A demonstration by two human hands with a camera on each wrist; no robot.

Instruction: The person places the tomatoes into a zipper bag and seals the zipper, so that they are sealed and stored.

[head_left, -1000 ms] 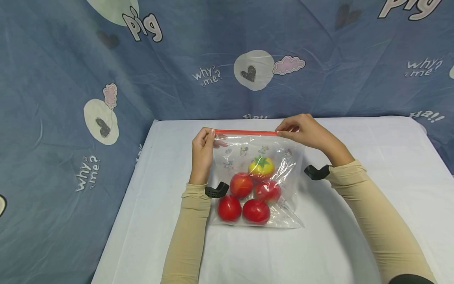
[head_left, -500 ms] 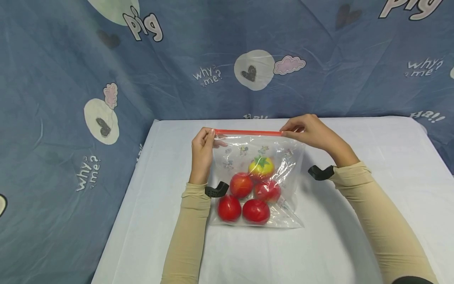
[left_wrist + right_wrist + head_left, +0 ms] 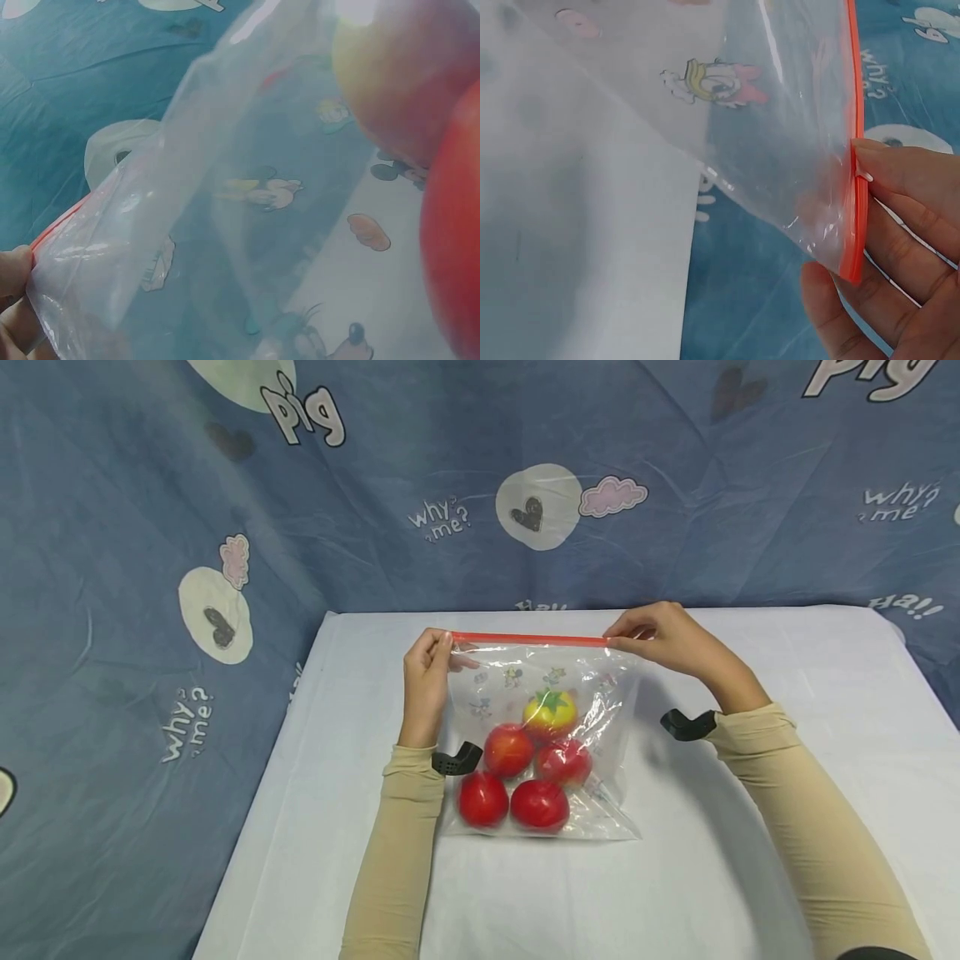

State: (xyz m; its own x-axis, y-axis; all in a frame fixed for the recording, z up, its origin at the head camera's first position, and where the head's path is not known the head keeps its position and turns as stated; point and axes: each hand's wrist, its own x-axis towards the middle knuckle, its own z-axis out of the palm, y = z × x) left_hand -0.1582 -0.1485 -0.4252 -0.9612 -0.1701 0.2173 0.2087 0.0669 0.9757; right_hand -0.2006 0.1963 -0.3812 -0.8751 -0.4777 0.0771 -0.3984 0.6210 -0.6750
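Observation:
A clear zip bag (image 3: 540, 677) with cartoon prints hangs between both hands, its red zip strip (image 3: 528, 639) along the top. My left hand (image 3: 427, 685) pinches the strip's left end, thumb in front; in the left wrist view only its fingertips (image 3: 15, 277) show. My right hand (image 3: 667, 643) pinches the strip near its right end. The right wrist view shows a small white slider (image 3: 864, 175) at its thumb and finger. Inside the bag lie several round fruits: a yellow-and-red one (image 3: 551, 714) with a green leafy top, and red ones (image 3: 540, 806).
A white cloth covers the table (image 3: 720, 893) beneath. Behind and to the left hangs a blue printed curtain (image 3: 390, 460). Black camera mounts (image 3: 459, 760) stick out from both wrists, the left one in front of the bag.
My right hand has slid a little to the right along the red strip, leaving more of it showing. The left hand keeps its hold, and the fruits have barely moved.

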